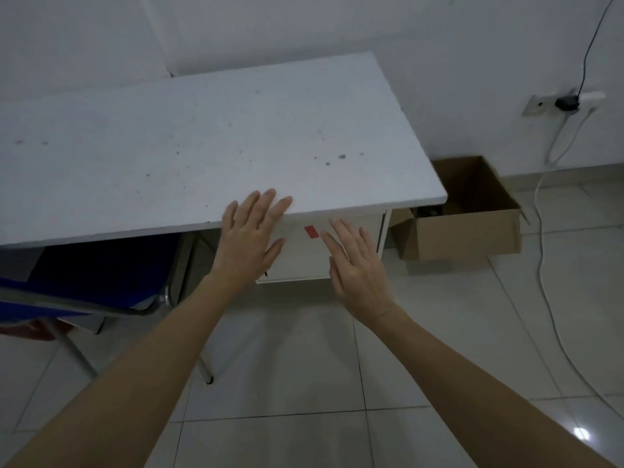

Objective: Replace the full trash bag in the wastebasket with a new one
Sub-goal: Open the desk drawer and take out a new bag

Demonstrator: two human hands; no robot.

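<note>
A blue padded chair (84, 282) with a shiny metal tube frame is sitting tucked under the left end of the flat, speckled white desk (202, 136). The left hand (248, 241) is reaching out flat, its fingers spread and its fingertips lying over the desk's front edge. The right hand (358, 265) is hovering with straight, loosely spread fingers before the smooth drawer (304, 261) beneath that edge, holding nothing. An open cardboard box (469, 231) is standing right of the desk. Where the wastebasket is, I cannot tell.

1. The left hand (248, 238) and right hand (354, 268) partly hide the drawer front (304, 260).
2. Left of them, the blue chair (84, 292) runs off the edge.
3. Right of them, the cardboard box (469, 234) holds contents too dark to tell.
</note>
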